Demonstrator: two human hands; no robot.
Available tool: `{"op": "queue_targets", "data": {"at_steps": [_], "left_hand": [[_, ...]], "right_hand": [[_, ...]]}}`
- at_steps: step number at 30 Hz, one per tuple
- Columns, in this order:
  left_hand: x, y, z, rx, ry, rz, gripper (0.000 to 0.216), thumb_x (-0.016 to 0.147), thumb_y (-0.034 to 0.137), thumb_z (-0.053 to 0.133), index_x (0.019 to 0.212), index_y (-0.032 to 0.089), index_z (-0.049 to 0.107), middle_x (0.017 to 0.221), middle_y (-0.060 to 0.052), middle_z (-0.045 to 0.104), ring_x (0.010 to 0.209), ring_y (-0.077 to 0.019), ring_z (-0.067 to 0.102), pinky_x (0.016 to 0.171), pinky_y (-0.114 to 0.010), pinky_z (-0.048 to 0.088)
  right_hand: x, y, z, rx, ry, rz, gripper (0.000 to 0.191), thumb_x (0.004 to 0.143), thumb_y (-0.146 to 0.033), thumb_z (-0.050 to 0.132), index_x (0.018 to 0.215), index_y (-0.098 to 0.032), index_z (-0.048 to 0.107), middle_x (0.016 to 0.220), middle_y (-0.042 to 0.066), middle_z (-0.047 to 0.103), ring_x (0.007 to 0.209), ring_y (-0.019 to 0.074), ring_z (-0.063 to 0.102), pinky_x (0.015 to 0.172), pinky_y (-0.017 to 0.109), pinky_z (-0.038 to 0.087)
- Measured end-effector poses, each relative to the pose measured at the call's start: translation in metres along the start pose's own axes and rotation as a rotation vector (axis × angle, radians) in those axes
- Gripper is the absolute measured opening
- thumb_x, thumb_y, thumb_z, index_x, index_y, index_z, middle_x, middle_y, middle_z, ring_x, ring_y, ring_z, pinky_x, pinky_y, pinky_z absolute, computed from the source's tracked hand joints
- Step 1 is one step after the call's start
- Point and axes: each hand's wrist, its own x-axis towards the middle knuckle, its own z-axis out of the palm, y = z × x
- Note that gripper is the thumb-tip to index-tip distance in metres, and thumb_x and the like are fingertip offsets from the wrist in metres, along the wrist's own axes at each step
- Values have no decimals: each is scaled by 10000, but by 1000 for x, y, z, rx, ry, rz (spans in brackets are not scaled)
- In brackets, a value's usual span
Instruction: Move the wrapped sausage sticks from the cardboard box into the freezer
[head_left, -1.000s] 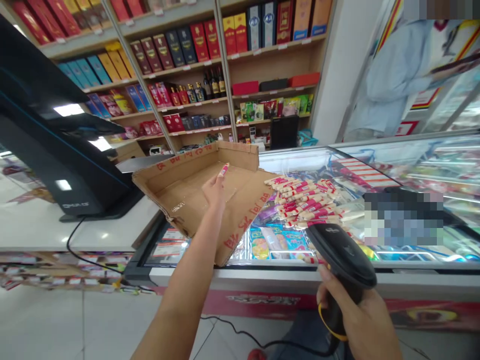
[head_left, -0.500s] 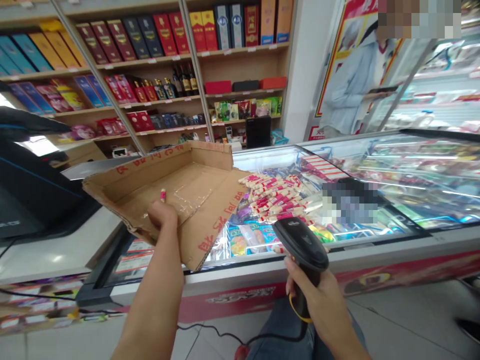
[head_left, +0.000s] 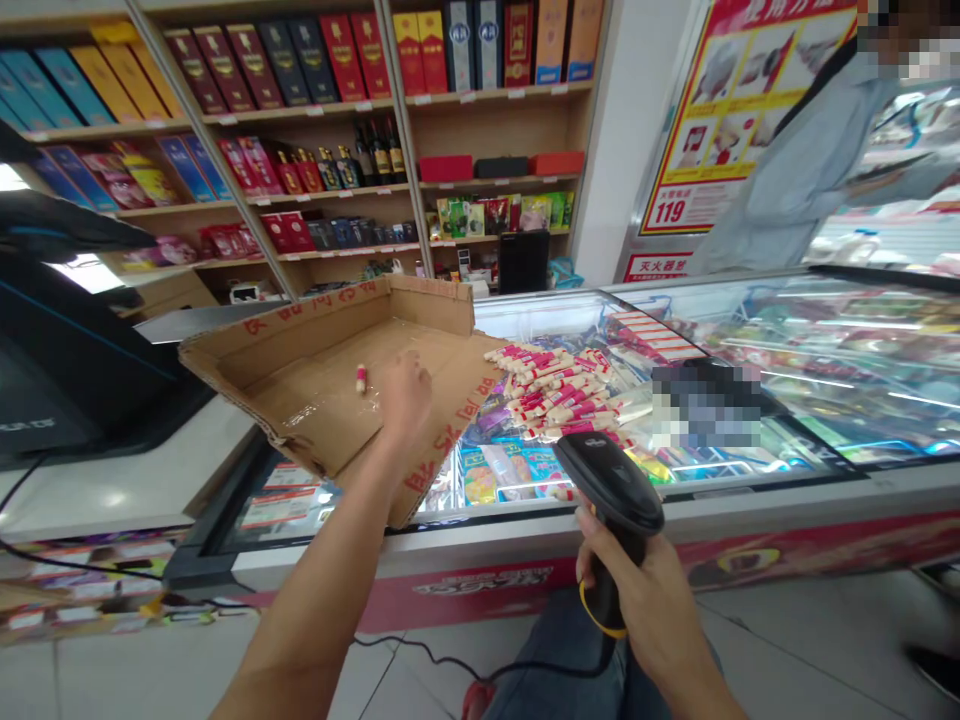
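My left hand (head_left: 406, 393) reaches over a shallow cardboard tray (head_left: 300, 345) that rests tilted on the freezer's corner. Its fingers are loosely apart and hold nothing. A small red-and-cream sausage stick (head_left: 361, 378) lies in the tray just left of that hand, apart from it. A pile of several such sausage sticks (head_left: 559, 390) sits on the freezer's glass lid (head_left: 787, 350), right of the tray. My right hand (head_left: 649, 610) is closed around the grip of a black corded barcode scanner (head_left: 611, 485), held low in front of the freezer.
A black register screen (head_left: 67, 350) stands on the white counter (head_left: 112, 490) at left. Shelves of boxed goods and bottles (head_left: 337, 120) fill the back wall. Another person in a pale shirt (head_left: 802, 180) stands behind the freezer at right. The scanner's cable (head_left: 442, 660) trails across the floor.
My left hand carried one sausage stick over the tray and let it go; the stick now lies in the tray. The scanner stayed in my right hand.
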Motion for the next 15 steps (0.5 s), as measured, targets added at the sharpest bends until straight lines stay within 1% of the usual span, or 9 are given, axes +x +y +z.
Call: {"op": "queue_targets", "data": {"at_steps": [1, 3, 4, 6, 8, 10, 13, 15], "left_hand": [[-6, 18, 7, -99, -88, 85, 311, 846, 107, 443, 1083, 125, 644, 1023, -134, 679, 962, -236, 623, 871, -330, 461], [-20, 51, 21, -257, -273, 210, 258, 861, 200, 503, 1073, 151, 642, 997, -103, 693, 896, -217, 634, 810, -310, 475], [-26, 64, 29, -297, -352, 253, 229, 862, 248, 530, 1037, 154, 645, 997, -99, 693, 883, -219, 634, 783, -308, 478], [-37, 83, 41, -305, -437, 271, 210, 863, 311, 550, 970, 154, 640, 951, -97, 694, 864, -228, 632, 754, -311, 476], [-43, 93, 51, -287, -509, 271, 229, 863, 368, 560, 911, 156, 633, 892, -90, 690, 822, -225, 628, 718, -302, 470], [-46, 96, 57, -256, -563, 265, 254, 878, 394, 540, 881, 156, 628, 852, -84, 684, 780, -215, 622, 678, -288, 456], [-46, 95, 61, -177, -586, 262, 255, 913, 338, 484, 821, 147, 625, 829, -91, 676, 772, -209, 616, 655, -280, 427], [-45, 94, 63, -142, -600, 268, 279, 925, 292, 452, 760, 143, 621, 799, -96, 670, 759, -205, 612, 652, -281, 416]], "right_hand": [[0, 0, -1, 0, 3, 0, 376, 738, -531, 729, 768, -166, 645, 433, -26, 576, 414, 129, 516, 448, 226, 416], [0, 1, -2, -3, 8, 0, 379, 740, -529, 729, 786, -159, 661, 432, -24, 577, 416, 132, 518, 446, 228, 414], [0, 1, -2, 2, 12, -2, 384, 738, -529, 731, 804, -156, 669, 432, -24, 576, 416, 136, 518, 446, 232, 416], [0, 1, -4, 23, 30, -4, 398, 731, -532, 736, 826, -150, 676, 431, -24, 574, 411, 141, 518, 439, 239, 421], [0, 2, -6, 44, 48, -4, 417, 727, -536, 736, 853, -142, 685, 426, -27, 571, 400, 138, 514, 429, 235, 422], [0, 2, -9, 49, 55, 2, 441, 726, -537, 736, 892, -131, 696, 423, -30, 570, 396, 130, 508, 425, 225, 418], [1, 3, -13, 54, 54, 15, 477, 723, -537, 740, 953, -121, 694, 432, -33, 573, 408, 125, 501, 434, 220, 419], [2, 3, -15, 52, 57, 16, 460, 722, -536, 743, 921, -126, 685, 434, -32, 572, 412, 131, 505, 438, 228, 421]]}}
